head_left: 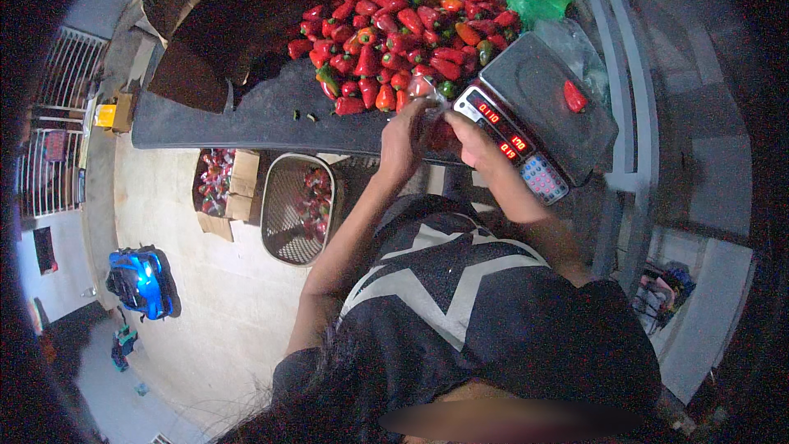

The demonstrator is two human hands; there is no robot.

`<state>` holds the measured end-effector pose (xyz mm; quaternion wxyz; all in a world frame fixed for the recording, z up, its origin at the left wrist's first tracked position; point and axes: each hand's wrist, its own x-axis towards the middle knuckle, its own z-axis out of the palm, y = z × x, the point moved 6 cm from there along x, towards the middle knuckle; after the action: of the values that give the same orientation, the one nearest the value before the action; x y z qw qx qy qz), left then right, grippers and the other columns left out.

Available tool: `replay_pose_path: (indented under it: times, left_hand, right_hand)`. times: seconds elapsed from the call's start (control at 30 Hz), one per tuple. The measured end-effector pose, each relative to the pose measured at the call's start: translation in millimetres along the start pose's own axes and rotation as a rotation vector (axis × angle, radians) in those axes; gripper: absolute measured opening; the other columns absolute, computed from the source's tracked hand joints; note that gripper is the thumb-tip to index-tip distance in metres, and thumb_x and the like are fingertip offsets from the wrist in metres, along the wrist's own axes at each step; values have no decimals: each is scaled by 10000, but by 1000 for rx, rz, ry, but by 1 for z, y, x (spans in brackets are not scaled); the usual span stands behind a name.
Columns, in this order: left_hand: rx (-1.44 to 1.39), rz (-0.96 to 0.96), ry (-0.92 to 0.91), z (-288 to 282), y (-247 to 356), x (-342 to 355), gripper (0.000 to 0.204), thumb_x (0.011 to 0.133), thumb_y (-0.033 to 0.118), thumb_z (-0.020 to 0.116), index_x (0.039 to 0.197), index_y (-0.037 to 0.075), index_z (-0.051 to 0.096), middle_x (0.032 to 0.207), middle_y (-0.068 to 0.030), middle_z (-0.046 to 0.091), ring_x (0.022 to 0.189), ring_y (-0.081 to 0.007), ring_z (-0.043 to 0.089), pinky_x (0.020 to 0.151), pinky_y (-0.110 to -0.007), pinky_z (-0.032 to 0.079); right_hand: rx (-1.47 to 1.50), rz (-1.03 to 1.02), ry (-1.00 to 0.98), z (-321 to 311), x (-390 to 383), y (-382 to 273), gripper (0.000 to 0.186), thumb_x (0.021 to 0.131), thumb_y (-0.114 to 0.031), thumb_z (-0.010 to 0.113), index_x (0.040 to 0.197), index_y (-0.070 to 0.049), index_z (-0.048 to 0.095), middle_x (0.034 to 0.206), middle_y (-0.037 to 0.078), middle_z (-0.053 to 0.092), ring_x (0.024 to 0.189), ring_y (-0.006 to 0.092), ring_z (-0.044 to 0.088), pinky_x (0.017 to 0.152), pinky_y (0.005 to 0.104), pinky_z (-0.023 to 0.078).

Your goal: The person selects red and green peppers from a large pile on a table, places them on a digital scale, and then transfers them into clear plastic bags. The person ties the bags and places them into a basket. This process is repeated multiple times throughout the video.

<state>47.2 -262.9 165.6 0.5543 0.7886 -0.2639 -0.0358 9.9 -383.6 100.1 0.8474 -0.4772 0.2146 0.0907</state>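
A heap of red peppers, a few green among them, covers the dark table. At the table's front edge my left hand and my right hand both grip a clear plastic bag of red peppers. Just right of my hands stands a grey electronic scale with lit red digits and a keypad. One red pepper lies alone on the scale's platform.
Under the table stand a wire basket holding bagged peppers and an open cardboard box with more bags. Brown cardboard lies on the table's left. Green and clear plastic bags sit behind the scale. A blue toy car stands on the floor.
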Motion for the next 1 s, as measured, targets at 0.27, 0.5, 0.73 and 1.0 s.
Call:
replay_pose_path:
  times: [0.27, 0.5, 0.73, 1.0]
  left_hand:
    - [292, -12, 199, -20, -14, -17, 219, 749, 1, 540, 963, 16, 495, 886, -201, 525, 778, -409, 545, 661, -458, 437]
    - [-100, -240, 165, -15, -31, -22, 251, 724, -99, 517, 961, -19, 507, 833, -173, 572, 752, -265, 569, 722, -341, 457]
    - [-54, 41, 268, -9, -4, -9, 217, 794, -21, 512, 1008, -17, 545, 913, -189, 598, 834, -250, 595, 749, -287, 455]
    - [-58, -342, 143, -1, -72, 0, 305, 869, 122, 532, 1139, -18, 562, 1040, -154, 639, 958, -232, 610, 829, -328, 461]
  right_hand:
    - [768, -241, -209, 23, 13, -14, 437, 860, -185, 595, 1264, -81, 463, 1267, 99, 518, 1162, 259, 490, 1008, 463, 371]
    - [-357, -753, 119, 13, 9, -15, 409, 851, -189, 601, 1211, -45, 475, 1124, 88, 538, 1046, 200, 519, 916, 328, 396]
    - [-1014, -944, -71, 13, 29, 3, 339, 856, -267, 510, 1127, -65, 535, 1110, 125, 560, 1078, 317, 490, 971, 393, 360]
    - [-731, -529, -145, -2, 32, 25, 348, 888, -275, 450, 1096, -32, 587, 1092, 176, 583, 994, 310, 561, 892, 374, 432]
